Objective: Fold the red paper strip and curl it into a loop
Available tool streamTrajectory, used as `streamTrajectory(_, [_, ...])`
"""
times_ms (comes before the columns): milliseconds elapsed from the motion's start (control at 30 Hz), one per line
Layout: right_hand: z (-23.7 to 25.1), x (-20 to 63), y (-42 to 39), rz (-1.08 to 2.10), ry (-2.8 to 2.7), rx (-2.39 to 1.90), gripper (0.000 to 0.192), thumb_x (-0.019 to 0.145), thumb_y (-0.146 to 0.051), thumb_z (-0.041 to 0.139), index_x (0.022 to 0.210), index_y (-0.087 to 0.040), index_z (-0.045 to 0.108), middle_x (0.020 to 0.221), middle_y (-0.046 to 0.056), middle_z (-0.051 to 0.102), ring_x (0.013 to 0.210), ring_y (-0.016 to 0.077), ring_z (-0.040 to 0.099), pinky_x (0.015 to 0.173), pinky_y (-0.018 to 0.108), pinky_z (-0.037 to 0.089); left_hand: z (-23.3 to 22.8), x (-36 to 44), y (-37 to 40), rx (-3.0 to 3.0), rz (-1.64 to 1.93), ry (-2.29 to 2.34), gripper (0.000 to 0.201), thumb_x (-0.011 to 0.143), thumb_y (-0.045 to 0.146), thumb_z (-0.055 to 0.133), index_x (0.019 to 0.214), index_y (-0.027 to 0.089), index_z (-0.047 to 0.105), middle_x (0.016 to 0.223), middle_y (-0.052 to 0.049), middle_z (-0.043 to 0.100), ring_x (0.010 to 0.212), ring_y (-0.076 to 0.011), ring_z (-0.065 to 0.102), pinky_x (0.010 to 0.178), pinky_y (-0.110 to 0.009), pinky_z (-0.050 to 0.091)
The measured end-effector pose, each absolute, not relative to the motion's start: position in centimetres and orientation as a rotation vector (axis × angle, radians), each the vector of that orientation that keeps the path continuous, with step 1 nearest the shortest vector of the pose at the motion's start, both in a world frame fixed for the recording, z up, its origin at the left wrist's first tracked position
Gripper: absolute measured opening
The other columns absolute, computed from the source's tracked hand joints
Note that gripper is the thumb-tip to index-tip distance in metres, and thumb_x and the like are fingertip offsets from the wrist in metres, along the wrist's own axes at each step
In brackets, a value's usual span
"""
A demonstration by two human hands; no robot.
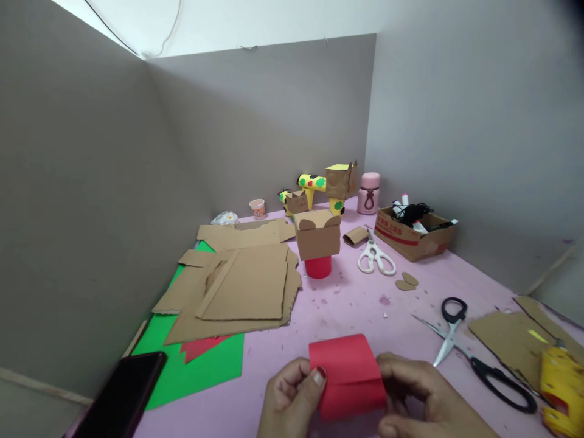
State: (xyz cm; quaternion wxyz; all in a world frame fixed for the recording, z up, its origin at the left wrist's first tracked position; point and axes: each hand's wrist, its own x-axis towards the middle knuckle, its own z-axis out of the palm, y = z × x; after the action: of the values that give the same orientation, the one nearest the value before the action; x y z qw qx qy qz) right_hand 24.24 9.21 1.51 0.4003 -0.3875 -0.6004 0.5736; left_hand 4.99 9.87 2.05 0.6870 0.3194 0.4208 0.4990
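Red paper (349, 374) — pink table (356, 304), green sheet (205, 365).

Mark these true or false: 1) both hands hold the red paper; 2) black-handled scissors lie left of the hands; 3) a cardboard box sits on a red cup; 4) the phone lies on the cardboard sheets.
1) True: left hand and right hand both grip the folded red paper.
2) False: the black-handled scissors lie to the right of the hands, blades open.
3) True: the small cardboard box rests on the red cup.
4) False: the phone lies at the near left table edge, apart from the cardboard sheets.
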Motion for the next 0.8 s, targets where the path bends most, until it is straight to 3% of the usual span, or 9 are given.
streamTrajectory(133, [1.9, 24.3, 9.1, 1.226, -1.788, -1.008, 0.023, 0.079, -0.040, 0.063, 0.093, -0.024, 0.072, 0.084, 0.007, 0.065, 0.075, 0.0197, 0.056, 0.066, 0.027, 0.042, 2.1, 4.8, 9.8, 0.699, 1.131, 0.918, 0.032, 0.062, 0.040, 0.079, 0.058, 0.015, 0.059, 0.052, 0.002, 0.060, 0.049, -0.0073, 0.046, 0.052, -0.019, 0.033])
streamTrajectory(467, [1.8, 24.1, 9.1, 0.949, -1.914, -1.013, 0.034, 0.088, -0.040, 0.051, 0.073, -0.018, 0.071, 0.067, 0.005, 0.061, 0.066, 0.0173, 0.057, 0.064, 0.026, 0.047, 3.4, 5.3, 9.4, 0.891, 1.179, 0.983, 0.036, 0.057, 0.046, 0.080, 0.058, 0.013, 0.065, 0.051, 0.000, 0.064, 0.048, -0.0083, 0.052, 0.052, -0.017, 0.038])
streamTrajectory(633, [1.9, 24.3, 9.3, 0.803, -2.026, -0.918, 0.022, 0.088, -0.020, 0.047, 0.087, -0.019, 0.069, 0.082, 0.007, 0.065, 0.077, 0.0169, 0.063, 0.069, 0.024, 0.050, 3.6, 5.2, 9.5, 0.860, 1.211, 0.893, 0.026, 0.062, 0.039, 0.079, 0.075, 0.019, 0.070, 0.052, 0.003, 0.065, 0.047, -0.0094, 0.054, 0.059, -0.021, 0.044])
streamTrajectory(800, [1.1, 25.2, 9.6, 0.470, -2.143, -0.885, 0.031, 0.083, -0.005, 0.044, 0.100, -0.018, 0.066, 0.107, 0.014, 0.065, 0.098, 0.0179, 0.064, 0.081, 0.022, 0.050, 3.8, 4.6, 9.5, 0.897, 1.207, 0.915, 0.027, 0.063, 0.043, 0.078, 0.069, 0.019, 0.069, 0.056, 0.000, 0.069, 0.055, -0.0118, 0.061, 0.060, -0.019, 0.045])
